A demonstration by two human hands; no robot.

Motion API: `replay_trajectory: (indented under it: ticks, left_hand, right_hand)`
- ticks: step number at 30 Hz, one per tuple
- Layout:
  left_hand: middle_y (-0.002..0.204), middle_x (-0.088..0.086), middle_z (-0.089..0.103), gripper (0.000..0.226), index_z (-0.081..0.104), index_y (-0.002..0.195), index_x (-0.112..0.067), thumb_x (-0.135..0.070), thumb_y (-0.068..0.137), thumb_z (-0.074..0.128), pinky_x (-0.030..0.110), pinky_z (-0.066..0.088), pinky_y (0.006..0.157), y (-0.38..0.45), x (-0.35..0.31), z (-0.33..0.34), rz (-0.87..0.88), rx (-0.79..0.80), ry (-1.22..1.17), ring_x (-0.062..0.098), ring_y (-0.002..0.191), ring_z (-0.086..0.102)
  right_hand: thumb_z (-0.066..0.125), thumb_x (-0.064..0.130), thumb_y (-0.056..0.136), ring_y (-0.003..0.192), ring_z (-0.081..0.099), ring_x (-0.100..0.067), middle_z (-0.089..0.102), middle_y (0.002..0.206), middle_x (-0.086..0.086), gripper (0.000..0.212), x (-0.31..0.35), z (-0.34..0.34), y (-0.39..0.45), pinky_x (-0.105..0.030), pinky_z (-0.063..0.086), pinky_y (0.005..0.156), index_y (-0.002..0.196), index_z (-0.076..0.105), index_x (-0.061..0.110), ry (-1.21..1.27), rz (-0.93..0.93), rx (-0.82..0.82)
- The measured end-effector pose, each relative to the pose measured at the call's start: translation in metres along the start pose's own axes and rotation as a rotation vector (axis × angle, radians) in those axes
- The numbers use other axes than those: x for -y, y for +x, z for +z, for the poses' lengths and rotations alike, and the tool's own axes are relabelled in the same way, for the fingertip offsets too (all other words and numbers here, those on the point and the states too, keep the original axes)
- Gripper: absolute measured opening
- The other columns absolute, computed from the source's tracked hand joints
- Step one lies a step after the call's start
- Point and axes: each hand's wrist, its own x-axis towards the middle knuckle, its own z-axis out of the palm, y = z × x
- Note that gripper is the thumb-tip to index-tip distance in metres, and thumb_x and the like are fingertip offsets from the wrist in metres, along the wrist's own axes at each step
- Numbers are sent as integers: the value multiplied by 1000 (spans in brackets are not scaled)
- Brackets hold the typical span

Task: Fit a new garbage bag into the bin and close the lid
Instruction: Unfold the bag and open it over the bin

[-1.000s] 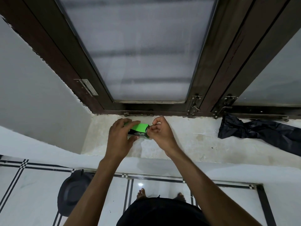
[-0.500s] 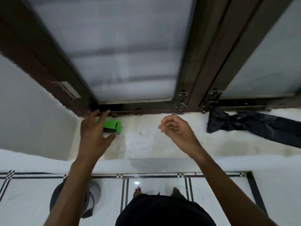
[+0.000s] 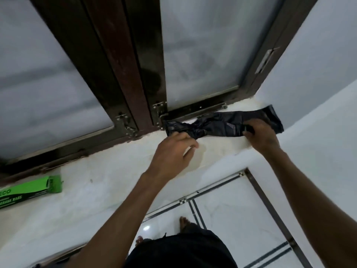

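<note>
Black and crinkly, the garbage bag (image 3: 222, 125) lies on the white window ledge (image 3: 108, 182), close under the dark brown window frame (image 3: 123, 60). It is folded into a long strip, and its left end sits just below the metal latch (image 3: 159, 111) at the bottom of the frame.

Both hands are on the bag. The left hand (image 3: 170, 154) reaches to the left end of the strip. Its fingertips (image 3: 178, 134) touch the edge of the bag there, and the thumb curls underneath, but I cannot tell if it really pinches the plastic. The right hand (image 3: 260, 135) lies on the right part of the bag. Its fingers bend down over the plastic and look closed on it. The far right end of the bag sticks out past this hand, near the grey wall (image 3: 318, 64).

A green box (image 3: 31, 190) lies flat on the same ledge, far to the left, well apart from the bag and from both hands. It has some white letters on it, partly cut off at the edge of the view.

Below the ledge is a shiny white tiled floor (image 3: 231, 219) with thin dark lines. The person's bare toes show there, under dark clothes.
</note>
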Motion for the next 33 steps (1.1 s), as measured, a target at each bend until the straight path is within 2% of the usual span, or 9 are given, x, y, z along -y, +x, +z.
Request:
replay_trajectory:
  ticks: [5, 9, 13, 15, 18, 21, 24, 30, 33]
  left_hand:
    - [104, -12, 69, 17, 72, 105, -25, -23, 95, 59, 32, 52, 84, -17, -34, 10, -40, 85, -157, 9, 98, 62]
    - [106, -17, 66, 22, 72, 106, -29, -43, 90, 67, 27, 52, 88, -48, -47, 18, -178, 158, -330, -1, 100, 61]
    - [108, -17, 61, 39, 65, 106, -27, -51, 78, 77, 16, 46, 87, -88, -60, 20, -359, 166, -485, -5, 100, 56]
    - [101, -15, 63, 32, 60, 98, -24, -44, 80, 77, 18, 47, 84, -118, -58, 17, -428, 94, -498, -3, 96, 59]
    - [87, -11, 69, 10, 61, 91, -22, -22, 89, 71, 28, 54, 77, -165, -39, 5, -590, -19, -634, 4, 83, 66]
    - [83, -3, 71, 4, 69, 92, -13, -11, 93, 65, 40, 60, 84, -224, -18, -12, -694, -103, -821, 17, 82, 70]
    - [94, 10, 74, 11, 70, 101, -6, -8, 95, 62, 36, 60, 87, -284, -9, -34, -806, -191, -1020, 17, 83, 72]
    - [98, 15, 76, 16, 72, 102, -2, 2, 95, 58, 25, 59, 81, -383, -4, -68, -875, -226, -1153, 23, 90, 74]
    - [108, 14, 73, 19, 67, 110, -1, -4, 101, 51, 24, 59, 82, -413, -5, -78, -921, -300, -1251, 22, 98, 71]
  right_hand:
    - [62, 26, 88, 89, 63, -28, 69, 95, -5, 8, 18, -26, -18, -33, 47, 73, 92, 66, 21, 126, 26, 95]
    - [72, 23, 85, 56, 64, -8, 68, 70, -5, 19, 77, -34, -67, -18, 45, 50, 94, 58, 14, 757, 153, 168]
    - [74, 17, 85, 61, 63, -17, 67, 71, -13, 25, 138, -26, -130, -24, 50, 57, 91, 58, -1, 1180, 215, 191]
    - [70, 21, 89, 67, 66, -15, 70, 76, -11, 26, 162, -20, -161, -24, 53, 62, 92, 64, -4, 1278, 241, 273]
    - [54, 27, 99, 95, 70, -17, 73, 104, -10, 31, 188, -19, -205, -26, 56, 78, 112, 68, 3, 1435, 239, 469]
    - [54, 16, 98, 117, 63, -16, 68, 123, -7, 32, 213, -10, -259, -29, 52, 98, 127, 62, 8, 1421, 67, 535]
    - [67, 7, 88, 122, 59, -9, 67, 127, -2, 46, 247, 4, -320, -25, 50, 99, 132, 59, 12, 1304, -99, 555]
    - [75, 0, 80, 77, 71, -16, 74, 87, -11, 20, 310, 27, -408, -26, 57, 72, 98, 69, 4, 1178, -77, 425]
    - [75, 4, 81, 73, 66, -15, 71, 81, -15, 10, 322, 25, -431, -21, 54, 69, 89, 68, 2, 1145, -70, 359]
